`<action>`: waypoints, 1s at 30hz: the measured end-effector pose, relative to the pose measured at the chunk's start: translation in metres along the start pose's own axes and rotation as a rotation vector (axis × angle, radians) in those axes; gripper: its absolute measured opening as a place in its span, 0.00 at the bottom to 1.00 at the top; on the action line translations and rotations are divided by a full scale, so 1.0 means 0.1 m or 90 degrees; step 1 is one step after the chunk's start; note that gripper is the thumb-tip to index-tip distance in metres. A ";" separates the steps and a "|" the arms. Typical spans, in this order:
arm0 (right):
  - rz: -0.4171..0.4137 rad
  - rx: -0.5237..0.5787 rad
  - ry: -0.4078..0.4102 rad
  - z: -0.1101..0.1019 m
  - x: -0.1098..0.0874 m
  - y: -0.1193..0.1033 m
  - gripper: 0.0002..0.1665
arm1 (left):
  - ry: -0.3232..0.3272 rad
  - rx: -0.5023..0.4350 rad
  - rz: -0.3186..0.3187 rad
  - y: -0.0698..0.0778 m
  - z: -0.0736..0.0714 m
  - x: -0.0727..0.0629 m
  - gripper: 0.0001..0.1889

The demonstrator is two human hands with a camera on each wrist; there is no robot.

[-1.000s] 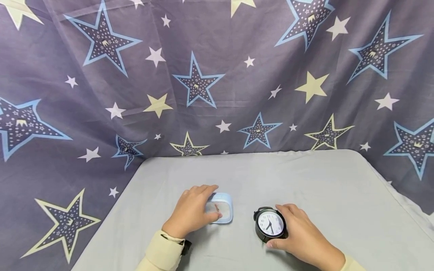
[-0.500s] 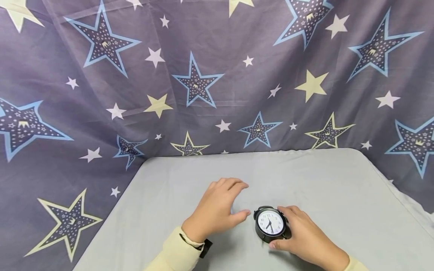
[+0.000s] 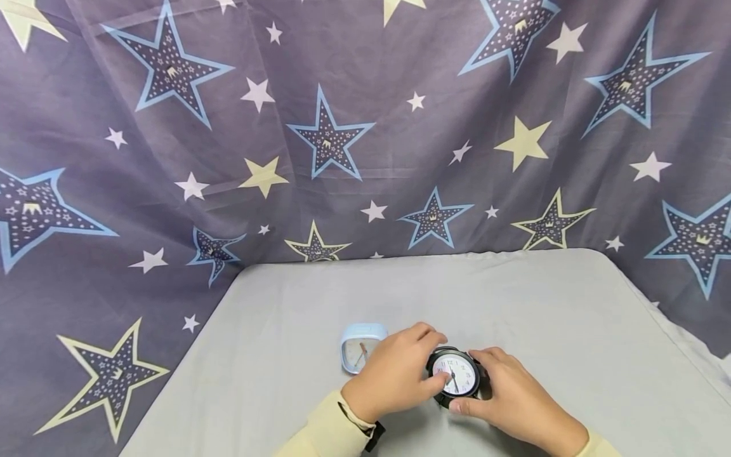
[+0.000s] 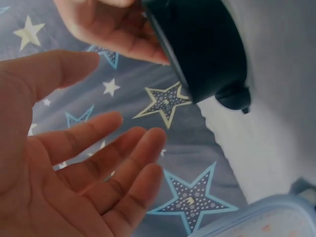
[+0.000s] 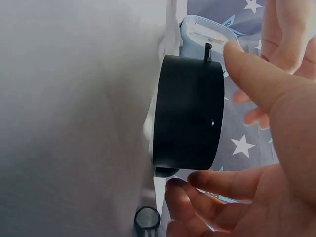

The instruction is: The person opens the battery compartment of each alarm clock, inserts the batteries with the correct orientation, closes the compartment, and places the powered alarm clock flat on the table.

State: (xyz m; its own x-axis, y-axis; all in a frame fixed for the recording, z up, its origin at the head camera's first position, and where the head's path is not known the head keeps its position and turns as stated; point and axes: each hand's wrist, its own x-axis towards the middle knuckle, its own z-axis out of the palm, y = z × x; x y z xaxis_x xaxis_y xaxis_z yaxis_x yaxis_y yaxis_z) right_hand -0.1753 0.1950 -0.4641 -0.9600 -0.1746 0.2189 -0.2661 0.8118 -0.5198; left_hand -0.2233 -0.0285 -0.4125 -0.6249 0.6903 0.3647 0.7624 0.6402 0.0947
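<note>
A round black alarm clock (image 3: 464, 373) with a white dial lies face up and tilted on the grey cloth. My right hand (image 3: 516, 400) holds its right side between thumb and fingers; in the right wrist view the fingertips (image 5: 190, 185) are at the black case. From the left, my left hand (image 3: 400, 374) reaches over, its thumb overlapping the dial in the head view. In the left wrist view its fingers (image 4: 123, 173) are loosely bent around nothing. A light blue, rounded-square clock (image 3: 353, 351) stands left of it, partly hidden behind my left hand.
Grey cloth (image 3: 297, 304) covers the table, and a dark curtain (image 3: 354, 190) printed with stars hangs behind it and at the sides. A small dark cylinder (image 5: 147, 219) with a shiny end shows low in the right wrist view.
My left hand has left the blue clock and moved right to the black alarm clock, uncovering most of the blue one. My right hand has stayed at the black clock.
</note>
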 end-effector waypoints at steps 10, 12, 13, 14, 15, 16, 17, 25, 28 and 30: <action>0.042 -0.024 0.024 -0.01 0.00 0.02 0.45 | -0.048 0.026 -0.036 -0.02 0.14 -0.02 0.18; 0.048 -0.023 0.024 0.00 0.00 0.03 0.43 | -0.049 0.028 -0.042 -0.02 0.15 -0.03 0.17; 0.052 -0.022 0.023 0.00 0.01 0.03 0.43 | -0.049 0.029 -0.045 -0.02 0.16 -0.03 0.17; 0.054 -0.021 0.020 0.00 0.01 0.03 0.42 | -0.049 0.030 -0.047 -0.02 0.16 -0.03 0.17; 0.057 -0.019 0.019 -0.01 0.01 0.03 0.40 | -0.051 0.030 -0.048 -0.02 0.16 -0.03 0.16; 0.059 -0.018 0.018 -0.01 0.01 0.03 0.39 | -0.053 0.030 -0.048 -0.02 0.16 -0.04 0.16; 0.061 -0.016 0.018 -0.01 0.01 0.04 0.37 | -0.054 0.031 -0.048 -0.03 0.17 -0.04 0.16; 0.084 0.006 -0.009 -0.01 0.03 0.04 0.29 | -0.070 0.005 -0.072 -0.02 0.21 -0.04 0.15; 0.094 0.013 -0.024 -0.01 0.03 0.04 0.29 | -0.076 -0.010 -0.082 -0.02 0.23 -0.03 0.14; 0.098 0.015 -0.029 -0.01 0.03 0.05 0.29 | -0.075 -0.017 -0.084 -0.03 0.23 -0.02 0.13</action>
State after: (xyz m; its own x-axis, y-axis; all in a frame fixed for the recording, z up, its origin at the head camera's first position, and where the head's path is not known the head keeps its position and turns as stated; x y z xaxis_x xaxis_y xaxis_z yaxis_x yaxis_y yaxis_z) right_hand -0.1794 0.1987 -0.4650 -0.9924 -0.0746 0.0980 -0.1171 0.8180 -0.5632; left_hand -0.2279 -0.0240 -0.4351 -0.7338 0.6371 0.2359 0.6760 0.7193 0.1602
